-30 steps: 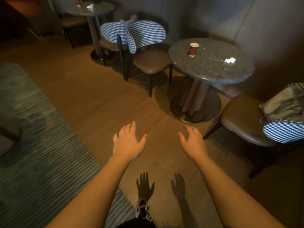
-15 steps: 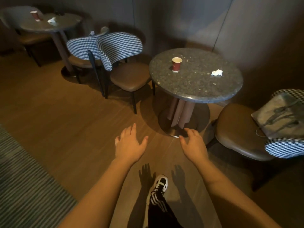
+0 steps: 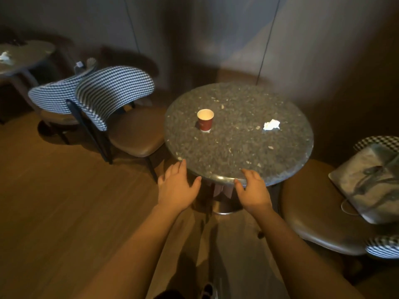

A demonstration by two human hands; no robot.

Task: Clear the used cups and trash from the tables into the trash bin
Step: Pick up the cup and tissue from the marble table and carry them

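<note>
Both hands are held out flat and empty at the near rim of the round stone counter [image 3: 280,178]: the left hand [image 3: 176,188] with fingers spread, the right hand [image 3: 253,190] with fingers loosely extended over the edge, so neither grip is closed on anything. The red paper cup [image 3: 205,120] stands upright left of centre, and the crumpled napkin [image 3: 271,124] lies well apart to its right. The step in hand is judged to be the reach. The cup is best taken by its side wall with the left hand and kept upright in case liquid remains, while the napkin is pinched with the right. No trash bin is in view.
</note>
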